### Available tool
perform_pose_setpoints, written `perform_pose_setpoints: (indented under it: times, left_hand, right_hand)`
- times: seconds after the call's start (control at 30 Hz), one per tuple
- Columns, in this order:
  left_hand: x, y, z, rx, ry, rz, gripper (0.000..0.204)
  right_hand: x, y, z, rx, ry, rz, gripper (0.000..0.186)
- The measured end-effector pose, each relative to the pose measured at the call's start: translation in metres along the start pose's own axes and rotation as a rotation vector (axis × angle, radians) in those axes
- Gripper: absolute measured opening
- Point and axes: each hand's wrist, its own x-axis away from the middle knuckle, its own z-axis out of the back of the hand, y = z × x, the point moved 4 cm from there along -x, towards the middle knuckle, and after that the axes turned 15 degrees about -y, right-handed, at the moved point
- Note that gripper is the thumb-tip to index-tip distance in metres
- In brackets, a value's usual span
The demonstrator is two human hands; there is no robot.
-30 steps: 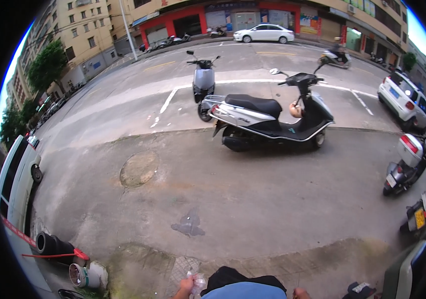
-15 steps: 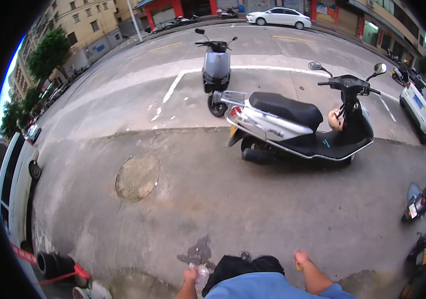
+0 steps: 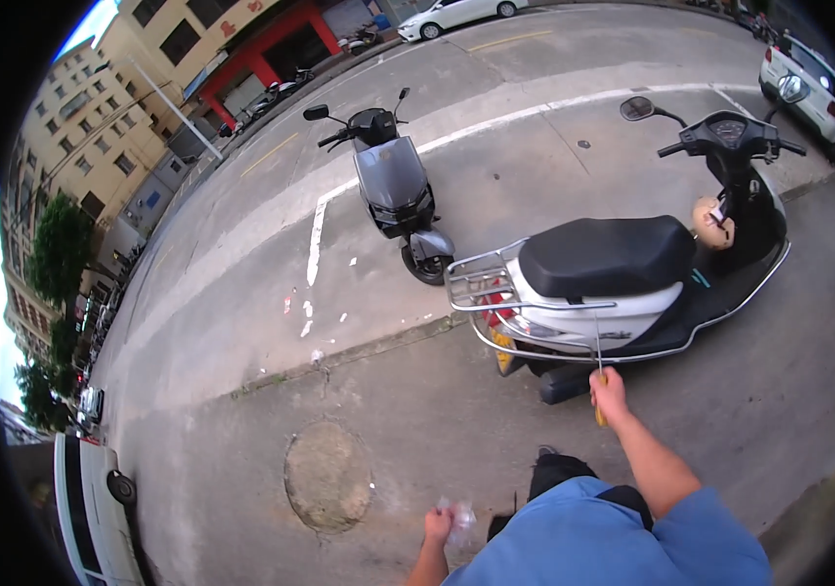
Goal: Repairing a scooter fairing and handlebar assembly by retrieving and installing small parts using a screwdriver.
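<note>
My right hand [image 3: 609, 393] is closed round a screwdriver [image 3: 601, 414] with a yellow handle. Its thin metal shaft points up against the side of a white scooter [image 3: 632, 314]; I cannot tell whether the tip touches it. The scooter has a black seat [image 3: 605, 256], a metal rear rack [image 3: 481, 283], and a beige helmet [image 3: 713, 224] hanging near its front. Low on the left, my left hand [image 3: 438, 524] grips something clear and crumpled, like a plastic bag [image 3: 461, 523].
A grey scooter [image 3: 396, 181] stands beyond the white one's rear. A round concrete cover [image 3: 327, 477] lies in the pavement. Parked around are a white van [image 3: 95, 518] at left, a white car [image 3: 461, 14] across the road, and another white car [image 3: 808, 93] at far right.
I have come closer to the white scooter and the view has tilted. My right hand has risen toward its side with the screwdriver. The left hand still holds the clear plastic low down.
</note>
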Motion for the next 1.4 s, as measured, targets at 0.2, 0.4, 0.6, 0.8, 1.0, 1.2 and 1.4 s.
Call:
perform_pose_setpoints:
  times: [0.2,0.4,0.6,0.8,1.0,1.2,1.4]
  left_hand:
    - [-0.062,-0.028,0.105,0.52,0.001,0.112,0.026]
    - [-0.225,-0.007,0.207,-0.071,0.286,0.4,0.02]
    - [-0.496,0.207,0.378,-0.086,-0.257,-0.019,0.015]
    - [-0.695,0.488,0.502,0.043,-0.318,-0.279,0.008]
    - [-0.747,0.713,0.427,-0.214,-0.479,-0.511,0.011]
    - [-0.814,0.77,0.357,-0.346,-0.546,-0.501,0.015]
    - [-0.904,0.884,0.285,-0.291,-0.639,-0.384,0.018]
  right_hand:
    - [-0.2,-0.099,-0.061,-0.247,0.122,0.016,0.01]
    - [-0.342,-0.117,-0.068,-0.377,0.309,-0.005,0.012]
    - [-0.348,-0.078,-0.042,-0.369,0.867,-0.085,0.011]
    - [-0.384,-0.098,-0.074,-0.205,1.056,-0.146,0.013]
    - [-0.368,-0.084,-0.079,-0.088,1.396,-0.197,0.015]
    - [-0.381,-0.11,-0.095,0.038,1.596,-0.514,0.015]
    - [-0.395,-0.109,-0.102,-0.019,1.763,-0.645,0.016]
